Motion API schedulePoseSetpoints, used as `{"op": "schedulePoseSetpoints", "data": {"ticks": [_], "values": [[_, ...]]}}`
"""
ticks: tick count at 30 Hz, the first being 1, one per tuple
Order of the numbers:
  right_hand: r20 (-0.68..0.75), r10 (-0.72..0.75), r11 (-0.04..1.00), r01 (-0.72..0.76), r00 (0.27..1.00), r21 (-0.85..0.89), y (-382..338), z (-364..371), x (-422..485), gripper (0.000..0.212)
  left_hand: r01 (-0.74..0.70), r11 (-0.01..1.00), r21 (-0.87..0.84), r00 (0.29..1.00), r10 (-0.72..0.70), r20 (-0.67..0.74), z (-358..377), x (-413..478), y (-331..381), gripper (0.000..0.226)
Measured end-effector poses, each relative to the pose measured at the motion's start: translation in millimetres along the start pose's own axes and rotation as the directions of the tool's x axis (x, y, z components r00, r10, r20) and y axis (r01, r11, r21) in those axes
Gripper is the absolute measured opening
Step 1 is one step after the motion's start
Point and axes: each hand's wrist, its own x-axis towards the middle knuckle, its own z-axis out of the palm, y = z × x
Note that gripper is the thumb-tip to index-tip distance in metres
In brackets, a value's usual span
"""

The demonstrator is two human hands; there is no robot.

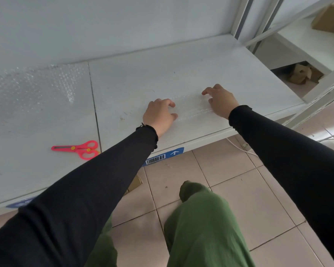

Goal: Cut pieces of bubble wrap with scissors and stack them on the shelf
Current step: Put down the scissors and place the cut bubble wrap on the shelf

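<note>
A small clear piece of bubble wrap (191,107) lies flat on the white shelf (143,78), near its front edge. My left hand (159,115) rests on its left end with fingers curled. My right hand (221,100) presses on its right end, fingers bent down. A large sheet of bubble wrap (33,89) is spread over the shelf's left part. Pink scissors (79,149) with yellow rivets lie shut on the shelf, left of my left forearm, blades pointing left.
White upright posts (243,18) of the shelving stand at the back right. A cardboard box (330,18) sits on a neighbouring shelf, and crumpled cardboard (301,73) below it. A barcode label (163,157) marks the shelf's front edge. Tiled floor (239,180) and my green trousers are below.
</note>
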Motion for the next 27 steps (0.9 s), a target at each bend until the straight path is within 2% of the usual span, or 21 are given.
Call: {"op": "schedulePoseSetpoints", "data": {"ticks": [7,10,14,18,21,24,27], "values": [[-0.053,0.029,0.999,-0.031,0.998,-0.026,1.2,3.4,-2.1,0.042,-0.149,0.953,0.265,0.982,0.174,-0.075,2.5,-5.9,-4.3,0.039],[-0.073,0.071,0.997,-0.069,0.995,0.028,4.7,4.3,-2.1,0.039,-0.212,0.947,0.241,0.976,0.219,-0.002,3.8,-8.1,-2.2,0.045],[-0.076,0.152,0.98,-0.14,0.985,0.142,7.6,3.8,1.9,0.03,-0.22,0.955,0.199,0.974,0.205,0.096,4.4,-9.8,-3.5,0.047],[-0.041,0.236,0.944,-0.219,0.971,0.245,5.4,-1.6,3.4,0.031,-0.215,0.954,0.21,0.975,0.197,0.104,4.1,-8.2,-6.9,0.047],[-0.037,0.231,0.931,-0.209,0.972,0.3,2.1,-0.6,-0.4,0.032,-0.211,0.947,0.243,0.977,0.193,0.095,0.3,-6.9,-10.5,0.046],[-0.07,0.189,0.949,-0.164,0.979,0.271,-4.5,1.7,-3.6,0.033,-0.194,0.941,0.278,0.981,0.185,0.06,-4.6,-8.1,-13.5,0.047],[-0.048,0.212,0.945,-0.192,0.976,0.264,-10.5,-3.0,-3.2,0.039,-0.194,0.929,0.316,0.981,0.19,0.045,-5.8,-9.8,-14.2,0.047]]}}
